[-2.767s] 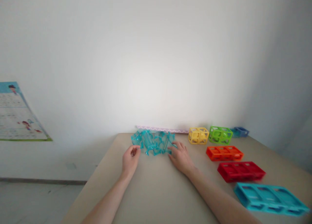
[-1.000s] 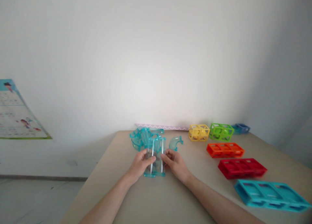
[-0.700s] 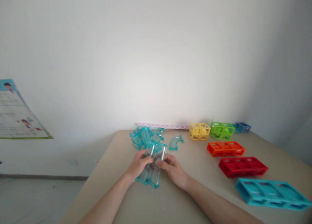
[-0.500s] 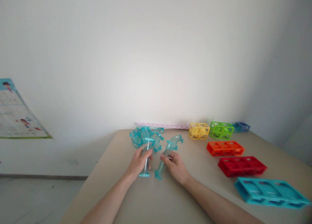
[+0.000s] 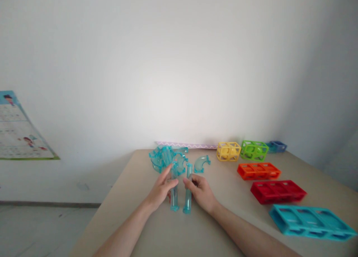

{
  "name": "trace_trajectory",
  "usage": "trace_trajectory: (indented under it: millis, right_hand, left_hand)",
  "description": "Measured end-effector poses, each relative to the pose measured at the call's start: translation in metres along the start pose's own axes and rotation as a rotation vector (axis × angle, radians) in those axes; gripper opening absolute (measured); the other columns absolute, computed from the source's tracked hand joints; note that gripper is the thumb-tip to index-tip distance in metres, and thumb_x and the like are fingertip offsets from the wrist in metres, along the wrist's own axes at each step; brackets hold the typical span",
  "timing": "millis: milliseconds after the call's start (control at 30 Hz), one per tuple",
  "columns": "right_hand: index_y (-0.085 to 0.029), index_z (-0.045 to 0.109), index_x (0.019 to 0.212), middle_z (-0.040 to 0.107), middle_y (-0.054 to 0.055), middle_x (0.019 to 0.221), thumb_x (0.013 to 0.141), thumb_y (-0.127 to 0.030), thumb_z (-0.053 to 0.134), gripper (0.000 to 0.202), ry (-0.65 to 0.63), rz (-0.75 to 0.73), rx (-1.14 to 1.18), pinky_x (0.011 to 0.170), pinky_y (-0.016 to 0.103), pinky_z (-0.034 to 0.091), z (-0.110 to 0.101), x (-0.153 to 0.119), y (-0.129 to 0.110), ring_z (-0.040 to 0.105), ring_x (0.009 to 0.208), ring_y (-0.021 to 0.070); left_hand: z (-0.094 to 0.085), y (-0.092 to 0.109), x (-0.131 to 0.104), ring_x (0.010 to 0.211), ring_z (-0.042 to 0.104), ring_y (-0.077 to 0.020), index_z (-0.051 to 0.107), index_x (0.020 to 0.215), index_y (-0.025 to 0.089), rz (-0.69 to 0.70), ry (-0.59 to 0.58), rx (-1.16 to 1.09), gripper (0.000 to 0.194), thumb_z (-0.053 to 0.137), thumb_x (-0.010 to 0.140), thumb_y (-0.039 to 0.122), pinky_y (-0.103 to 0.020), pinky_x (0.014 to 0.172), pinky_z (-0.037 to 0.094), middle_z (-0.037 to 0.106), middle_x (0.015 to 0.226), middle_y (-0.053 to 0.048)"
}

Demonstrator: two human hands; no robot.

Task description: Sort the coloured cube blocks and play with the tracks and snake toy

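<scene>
My left hand (image 5: 162, 187) holds a clear teal tube (image 5: 174, 197) with flanged ends, thumb on the near side and fingers partly hidden behind it. A similar clear teal tube (image 5: 187, 201) is pinched between the thumb and fingers of my right hand (image 5: 201, 190). Both tubes stand side by side, nearly parallel, with a narrow gap between them. Just beyond my hands lies a pile of translucent teal pieces (image 5: 162, 158), some curved. One curved teal tube (image 5: 200, 163) rests apart, to the right of the pile.
On the table (image 5: 223, 227), to the right, sit open block frames: yellow (image 5: 228, 151), green (image 5: 254, 151), orange (image 5: 258, 171), red (image 5: 278, 192), teal (image 5: 311, 221) and blue (image 5: 279, 146). A purple zigzag strip (image 5: 187, 145) runs along the wall. A poster (image 5: 24, 134) hangs left.
Both tubes have swung from tilted to nearly upright in view and parallel. The left tube moved slightly right, and its flat end plate has turned away. The table pieces stayed put.
</scene>
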State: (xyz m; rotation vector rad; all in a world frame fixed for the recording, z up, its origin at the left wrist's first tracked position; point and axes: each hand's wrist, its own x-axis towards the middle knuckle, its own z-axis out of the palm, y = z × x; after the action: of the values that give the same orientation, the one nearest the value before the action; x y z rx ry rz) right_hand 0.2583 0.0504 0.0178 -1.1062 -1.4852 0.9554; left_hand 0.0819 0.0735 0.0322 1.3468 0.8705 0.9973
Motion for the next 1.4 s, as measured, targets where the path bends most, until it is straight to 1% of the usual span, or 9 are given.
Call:
trace_trajectory:
  millis: [100, 233, 433, 633, 733, 1067, 1200, 1300, 1400]
  right_hand:
    - [-0.019, 0.047, 0.061, 0.043, -0.005, 0.051, 0.083, -0.061, 0.053, 0.048, -0.056, 0.03, 0.045, 0.044, 0.022, 0.034, 0.001, -0.002, -0.001, 0.041, 0.045, 0.0094]
    - [-0.018, 0.052, 0.064, 0.048, -0.003, 0.052, 0.082, -0.064, 0.052, 0.049, -0.148, 0.047, 0.092, 0.043, 0.023, 0.037, 0.003, -0.005, -0.006, 0.046, 0.044, 0.0104]
    - [-0.017, 0.051, 0.061, 0.047, -0.004, 0.049, 0.082, -0.066, 0.05, 0.053, -0.196, 0.062, 0.12, 0.042, 0.022, 0.035, 0.003, -0.006, -0.01, 0.044, 0.043, 0.0095]
    - [-0.016, 0.054, 0.061, 0.05, -0.003, 0.049, 0.083, -0.067, 0.047, 0.056, -0.229, 0.097, 0.125, 0.042, 0.021, 0.035, 0.004, -0.006, -0.008, 0.044, 0.041, 0.009]
    - [-0.016, 0.053, 0.062, 0.053, -0.002, 0.05, 0.082, -0.069, 0.046, 0.057, -0.236, 0.111, 0.135, 0.043, 0.022, 0.037, 0.005, -0.006, -0.009, 0.046, 0.041, 0.0092]
    - [-0.016, 0.053, 0.061, 0.06, 0.001, 0.051, 0.083, -0.07, 0.042, 0.06, -0.262, 0.144, 0.129, 0.038, 0.02, 0.036, 0.004, -0.007, -0.01, 0.046, 0.035, 0.0082]
    - [-0.016, 0.052, 0.062, 0.057, 0.001, 0.049, 0.083, -0.072, 0.04, 0.061, -0.262, 0.152, 0.113, 0.037, 0.02, 0.036, 0.005, -0.006, -0.006, 0.044, 0.033, 0.0081]
    - [-0.017, 0.049, 0.062, 0.05, -0.003, 0.046, 0.081, -0.072, 0.043, 0.059, -0.255, 0.144, 0.094, 0.037, 0.019, 0.034, 0.005, -0.007, -0.005, 0.042, 0.035, 0.0074]
    - [-0.018, 0.046, 0.062, 0.044, -0.006, 0.047, 0.08, -0.071, 0.048, 0.056, -0.269, 0.125, 0.079, 0.039, 0.019, 0.034, 0.005, -0.008, -0.006, 0.042, 0.038, 0.007]
  left_hand:
    - [0.004, 0.009, -0.005, 0.061, 0.061, -0.0134, 0.028, 0.146, 0.031, -0.044, -0.104, -0.016, 0.079, 0.066, 0.077, 0.032, -0.022, 0.051, 0.046, 0.068, 0.096, -0.003]
    - [0.009, 0.017, -0.009, 0.07, 0.064, -0.0159, 0.031, 0.144, 0.031, -0.041, -0.187, 0.007, 0.08, 0.069, 0.074, 0.03, -0.023, 0.054, 0.047, 0.066, 0.108, -0.005]
    - [0.01, 0.018, -0.009, 0.071, 0.064, -0.0169, 0.042, 0.134, 0.027, -0.005, -0.209, 0.012, 0.064, 0.068, 0.075, 0.033, -0.024, 0.056, 0.049, 0.067, 0.1, -0.005]
    - [0.008, 0.013, -0.004, 0.059, 0.062, -0.0147, 0.056, 0.112, 0.022, 0.045, -0.09, 0.02, 0.037, 0.061, 0.081, 0.042, -0.022, 0.048, 0.047, 0.061, 0.077, 0.0]
    - [0.008, 0.01, -0.002, 0.058, 0.06, -0.014, 0.057, 0.109, 0.02, 0.075, -0.057, 0.006, 0.036, 0.063, 0.08, 0.041, -0.023, 0.05, 0.048, 0.06, 0.077, 0.0]
    - [0.007, 0.015, -0.004, 0.065, 0.061, -0.0145, 0.058, 0.11, 0.019, 0.149, -0.076, 0.054, 0.039, 0.065, 0.079, 0.041, -0.022, 0.053, 0.047, 0.064, 0.085, -0.003]
    - [0.008, 0.017, -0.005, 0.063, 0.06, -0.0142, 0.059, 0.109, 0.02, 0.122, -0.096, 0.054, 0.038, 0.065, 0.079, 0.043, -0.021, 0.052, 0.046, 0.063, 0.081, -0.002]
    - [0.008, 0.015, -0.004, 0.064, 0.059, -0.0145, 0.061, 0.102, 0.022, 0.064, -0.041, 0.046, 0.034, 0.063, 0.08, 0.047, -0.021, 0.051, 0.045, 0.061, 0.077, 0.0]
    - [0.008, 0.011, -0.001, 0.063, 0.057, -0.0131, 0.06, 0.092, 0.021, 0.0, 0.011, -0.051, 0.03, 0.065, 0.078, 0.047, -0.021, 0.052, 0.046, 0.058, 0.075, 0.001]
